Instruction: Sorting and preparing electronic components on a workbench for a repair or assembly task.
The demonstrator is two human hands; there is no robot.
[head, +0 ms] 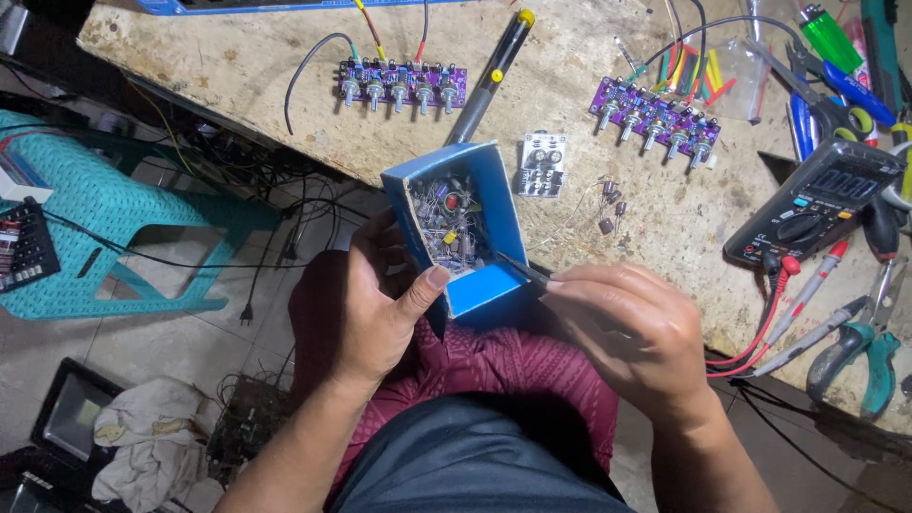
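Worn and pale, the workbench stretched across the top of your view, and you sat below its edge with a small blue cardboard box lifted over your lap, just off the bench. Your left hand was wrapped around its near side, fingers behind and thumb pressed on the front wall, tilting the open top toward you, probably so the jumble of small capacitors and other components inside lay in plain sight. Your right hand was pinched shut on dark tweezers, whose tips reached over the box's lower corner into the parts, a grip that suited picking out one tiny piece. Just beyond the box a small white circuit board lay flat on the bench, with a few loose capacitors beside it, near enough to reach. A soldering iron with a yellow end rested diagonally behind the box. Two purple boards with rows of knobs sat farther back, one on the left with wires attached and one on the right. Off to your right were a multimeter with red probe leads, and green-handled pliers near the bench edge. A teal plastic stool stood on the floor to your left.
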